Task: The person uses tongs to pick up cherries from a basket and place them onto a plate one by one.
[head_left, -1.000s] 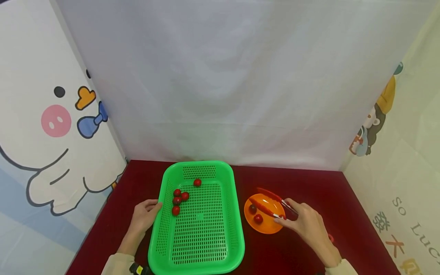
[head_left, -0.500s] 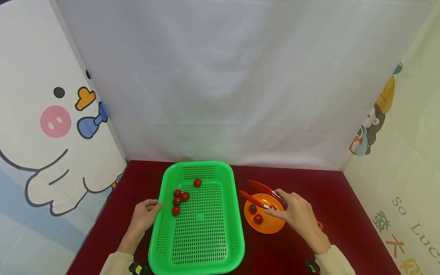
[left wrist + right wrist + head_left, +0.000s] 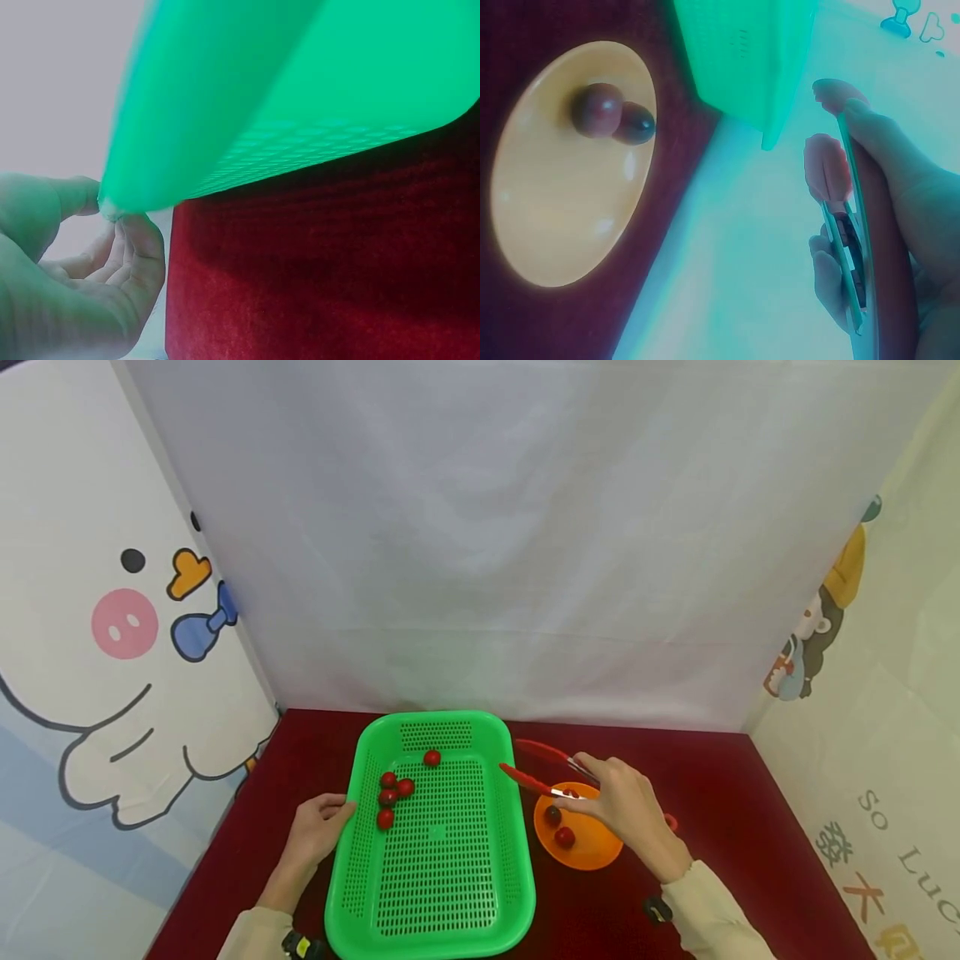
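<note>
My left hand [image 3: 318, 833] pinches the left rim of a green plastic basket [image 3: 517, 860] between thumb and fingers; the left wrist view shows this grip [image 3: 112, 255] from below. Inside the basket lie several red cherry tomatoes [image 3: 406, 787], mostly toward its left side. My right hand [image 3: 626, 806] holds red-tipped tongs [image 3: 525, 778], thumb on one arm and fingers on the other. The tong arms stand spread, with nothing between the tips, which overlap the basket's right rim. Below the hand, an orange plate [image 3: 592, 852] bears a red tomato [image 3: 565, 837] and a darker one [image 3: 552, 815].
A dark red cloth [image 3: 697, 777] covers the table. Behind it hangs a pale curtain [image 3: 480, 568], and printed sheets with cartoon figures [image 3: 123, 693] close off both sides. The plate stands just right of the basket.
My right hand has carried the spread tongs left and away from me, from over the plate to the basket's right rim. My left hand, the basket and the tomatoes have stayed put.
</note>
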Tool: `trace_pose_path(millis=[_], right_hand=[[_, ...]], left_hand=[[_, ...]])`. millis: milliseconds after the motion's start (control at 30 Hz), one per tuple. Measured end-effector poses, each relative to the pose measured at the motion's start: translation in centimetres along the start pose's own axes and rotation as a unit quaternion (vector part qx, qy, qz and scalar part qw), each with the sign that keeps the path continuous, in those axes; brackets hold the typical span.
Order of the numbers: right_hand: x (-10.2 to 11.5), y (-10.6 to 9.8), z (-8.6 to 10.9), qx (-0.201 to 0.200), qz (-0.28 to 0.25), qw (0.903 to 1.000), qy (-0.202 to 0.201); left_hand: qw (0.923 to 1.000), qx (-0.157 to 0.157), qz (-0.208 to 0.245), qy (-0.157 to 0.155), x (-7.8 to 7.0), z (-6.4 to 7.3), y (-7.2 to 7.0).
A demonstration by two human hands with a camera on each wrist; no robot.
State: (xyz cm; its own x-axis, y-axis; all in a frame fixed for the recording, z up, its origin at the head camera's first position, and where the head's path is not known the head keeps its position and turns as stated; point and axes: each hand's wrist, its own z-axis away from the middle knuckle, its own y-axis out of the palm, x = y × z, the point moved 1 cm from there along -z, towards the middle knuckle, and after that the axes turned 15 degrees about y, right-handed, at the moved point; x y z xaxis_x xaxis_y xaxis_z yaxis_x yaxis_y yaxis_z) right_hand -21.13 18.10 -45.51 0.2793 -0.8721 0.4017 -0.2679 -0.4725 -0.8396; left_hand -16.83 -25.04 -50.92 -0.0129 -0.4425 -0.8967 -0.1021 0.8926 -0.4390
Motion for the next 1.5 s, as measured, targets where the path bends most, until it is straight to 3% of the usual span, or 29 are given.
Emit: trace_pose_path(millis=[767,1500], right_hand=[[3.0,2.0,-2.9,0.066,0.034,0.9968,-0.029],[5.7,4.6,-5.5,0.081,0.064,0.9922,-0.068]], left_hand=[[0.9999,0.014,-0.003,0.002,-0.2,0.0,-0.2],[0.9998,0.013,-0.015,0.004,-0.1,0.1,-0.2]])
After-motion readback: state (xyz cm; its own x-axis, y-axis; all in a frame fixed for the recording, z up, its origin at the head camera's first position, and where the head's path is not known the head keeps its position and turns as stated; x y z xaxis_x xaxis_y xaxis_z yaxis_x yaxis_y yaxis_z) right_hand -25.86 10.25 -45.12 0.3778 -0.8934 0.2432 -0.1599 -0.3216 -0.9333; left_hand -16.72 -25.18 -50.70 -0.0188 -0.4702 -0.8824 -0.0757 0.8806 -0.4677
